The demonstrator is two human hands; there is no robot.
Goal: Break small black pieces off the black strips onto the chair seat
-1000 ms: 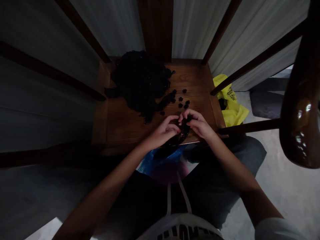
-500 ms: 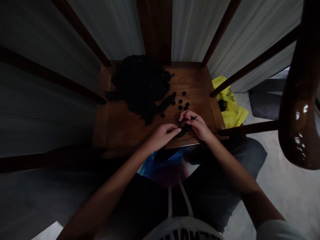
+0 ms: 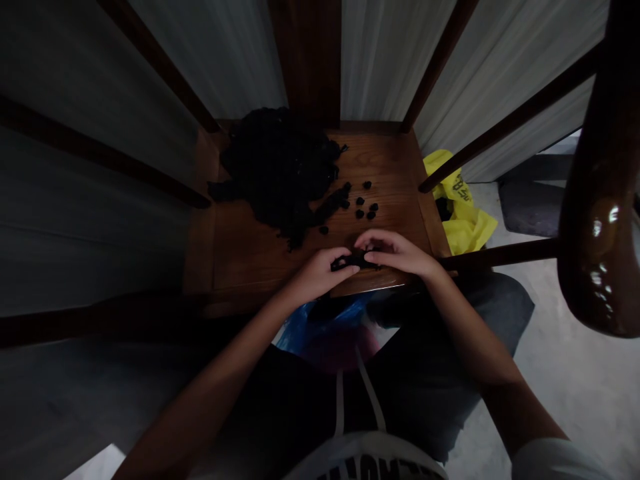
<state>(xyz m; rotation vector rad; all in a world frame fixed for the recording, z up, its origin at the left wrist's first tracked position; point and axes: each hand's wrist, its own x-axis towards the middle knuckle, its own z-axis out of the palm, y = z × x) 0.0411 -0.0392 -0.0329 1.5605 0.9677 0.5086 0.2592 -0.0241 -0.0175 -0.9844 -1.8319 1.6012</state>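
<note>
Work appears to be at an early stage, judging by the dark heap, which covers much of the left and back of the wooden seat. Set apart to its right lie five small dark lumps, grouped near one another, with a lone lump closer to the hands; these seem to be the finished portion. A long dark strand lies against the heap's right edge, seemingly not yet dealt with.

One dark strip is in hand above the front part of the seat, apparently part-way through handling. The left hand pinches its left end between thumb and fingers, the grip nearly closed. The right hand has thumb and fingers curled over the other end, its grip also nearly closed, though the fingers hide exactly how they meet. Whether a lump is forming there is too dark to tell.
</note>
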